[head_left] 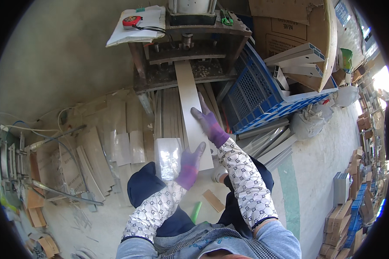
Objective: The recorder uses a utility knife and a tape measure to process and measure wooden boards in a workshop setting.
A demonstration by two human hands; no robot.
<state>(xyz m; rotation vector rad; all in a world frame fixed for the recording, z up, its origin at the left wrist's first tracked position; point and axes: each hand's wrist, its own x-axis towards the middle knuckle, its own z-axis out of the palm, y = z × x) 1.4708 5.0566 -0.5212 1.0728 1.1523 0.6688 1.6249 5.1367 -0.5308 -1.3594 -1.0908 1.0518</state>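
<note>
A long, flat, pale metal strip [189, 101] runs from near my knees up into a punch press [186, 49], its far end on the press bed below the ram. My left hand [191, 161], in a purple glove, holds the strip's near left edge with the thumb on top. My right hand [209, 124], gloved the same way, grips the right edge farther along, its thumb lying over the top face. The fingers beneath the strip are hidden. Small punched bits [207, 70] lie on the press bed beside the strip.
More long strips [168, 114] lie below the press. At the right, a blue plastic crate [257, 93] holds cut profiles [296, 58] and cardboard. A red tape measure [132, 21] rests on papers atop the press. Wrapped strips [116, 144] and cables are at the left.
</note>
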